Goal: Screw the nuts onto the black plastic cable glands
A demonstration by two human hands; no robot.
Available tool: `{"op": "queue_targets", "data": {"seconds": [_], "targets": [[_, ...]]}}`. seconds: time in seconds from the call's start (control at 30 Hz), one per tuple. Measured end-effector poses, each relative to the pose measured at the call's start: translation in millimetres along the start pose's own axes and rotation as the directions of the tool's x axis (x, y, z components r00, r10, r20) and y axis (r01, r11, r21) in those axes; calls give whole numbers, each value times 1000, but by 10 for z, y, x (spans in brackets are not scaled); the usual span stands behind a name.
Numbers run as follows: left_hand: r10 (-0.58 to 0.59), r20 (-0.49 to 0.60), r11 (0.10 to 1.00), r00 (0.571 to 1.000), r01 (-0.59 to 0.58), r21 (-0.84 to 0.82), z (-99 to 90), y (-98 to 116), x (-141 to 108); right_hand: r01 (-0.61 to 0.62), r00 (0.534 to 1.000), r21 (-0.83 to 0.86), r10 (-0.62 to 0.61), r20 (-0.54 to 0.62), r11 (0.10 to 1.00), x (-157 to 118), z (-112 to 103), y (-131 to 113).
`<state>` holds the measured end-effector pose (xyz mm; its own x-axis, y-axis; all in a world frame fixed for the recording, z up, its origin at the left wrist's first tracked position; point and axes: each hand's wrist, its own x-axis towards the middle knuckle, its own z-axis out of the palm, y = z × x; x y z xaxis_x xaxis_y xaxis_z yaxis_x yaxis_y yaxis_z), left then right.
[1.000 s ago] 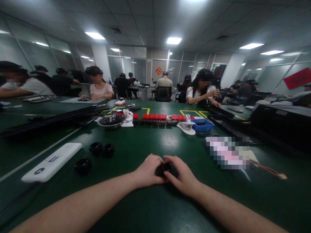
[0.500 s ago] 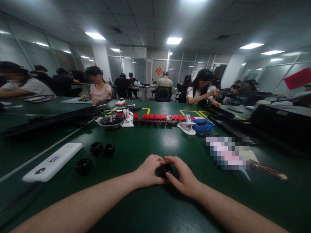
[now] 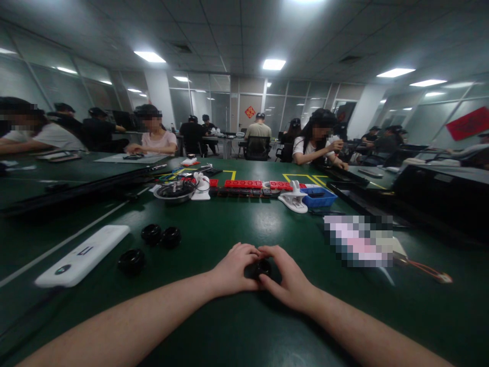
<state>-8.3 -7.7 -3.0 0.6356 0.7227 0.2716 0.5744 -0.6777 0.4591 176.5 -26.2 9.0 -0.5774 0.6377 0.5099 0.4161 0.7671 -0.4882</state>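
Observation:
A small, dark, round ring-like part (image 3: pixel 264 266) sits low over the green table between my two hands. My left hand (image 3: pixel 234 269) curls around its left side, with the fingertips meeting those of the other hand at the far side. Thumb and fingers of my right hand (image 3: pixel 291 279) close on its right side. Much of the part is hidden by the fingers. To the left lie similar glossy black ring-like parts: one in front (image 3: pixel 131 261), and two side by side behind it, a left one (image 3: pixel 152 234) and a right one (image 3: pixel 170 236).
A white power bank (image 3: pixel 86 255) lies at the left. Farther back are a metal bowl (image 3: pixel 173 192), white clips (image 3: pixel 294 198), red strips (image 3: pixel 243 184) and a blue tray (image 3: pixel 319 198). Black panels flank both sides. Co-workers sit across the table, including a person in pink (image 3: pixel 158 140).
My hands stay almost in place around the black part, which shows slightly differently between the fingers. Across the table, the person in pink has drawn their hands together.

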Motion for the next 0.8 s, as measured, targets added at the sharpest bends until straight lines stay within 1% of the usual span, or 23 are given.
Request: {"op": "queue_targets", "data": {"seconds": [0.07,0.13,0.23,0.33,0.4,0.47,0.53,0.57,0.7,0.77,0.8], "targets": [[-17,8,1000,1000,17,11,-10,19,-5,44,999,19,-44,3,999,-10,-11,-2],[-26,16,999,1000,26,30,-20,40,-10,50,999,6,-50,-4,999,-13,-13,5],[-21,19,997,1000,19,77,-32,73,-13,-35,999,-41,34,-43,999,-7,2,32],[-26,18,994,999,24,104,-41,96,-10,-114,993,-57,112,-39,992,-1,14,52],[-26,18,994,1000,24,106,-45,100,-10,-95,995,-37,94,-19,995,-3,7,43],[-23,15,994,1000,21,105,-50,100,-12,-31,1000,-2,31,-4,1000,-7,-9,22],[-21,16,994,1000,19,107,-54,97,-14,20,1000,12,-20,-7,1000,-10,-20,6],[-22,18,994,1000,20,109,-55,96,-15,22,1000,4,-22,-19,1000,-10,-21,4],[-25,25,994,999,22,111,-49,92,-16,-84,993,-65,78,-91,994,-6,5,29],[-24,15,994,1000,22,110,-37,86,-15,-121,989,-86,113,-94,989,-7,18,41],[-21,11,994,1000,20,110,-31,83,-14,-116,990,-86,109,-86,990,-10,21,43]]}}
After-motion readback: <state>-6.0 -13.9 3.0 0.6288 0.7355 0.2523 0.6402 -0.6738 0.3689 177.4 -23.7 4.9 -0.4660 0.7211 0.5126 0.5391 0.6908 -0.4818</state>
